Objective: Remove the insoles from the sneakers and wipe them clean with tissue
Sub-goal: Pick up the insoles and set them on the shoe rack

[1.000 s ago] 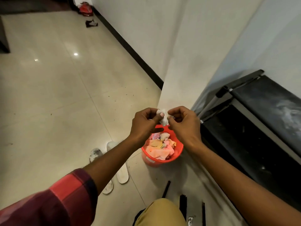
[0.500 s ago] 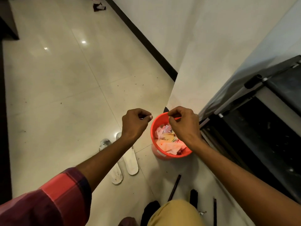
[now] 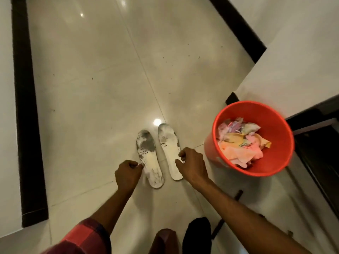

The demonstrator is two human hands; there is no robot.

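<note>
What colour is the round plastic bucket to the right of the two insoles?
Orange-red. The round plastic bucket shows clearly in the head view.

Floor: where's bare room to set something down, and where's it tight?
Bare tile: the wide stretch between the black band and the left insole, and beyond both toes up to the black skirting. Crowded: the gap between the right insole and the red bucket, with the right hand over it.

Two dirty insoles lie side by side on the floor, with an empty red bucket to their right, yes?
Not empty. The head view shows the red bucket holds crumpled pink and yellowish scraps. The rest holds: two dirty insoles lie side by side on the floor, bucket to their right.
</note>
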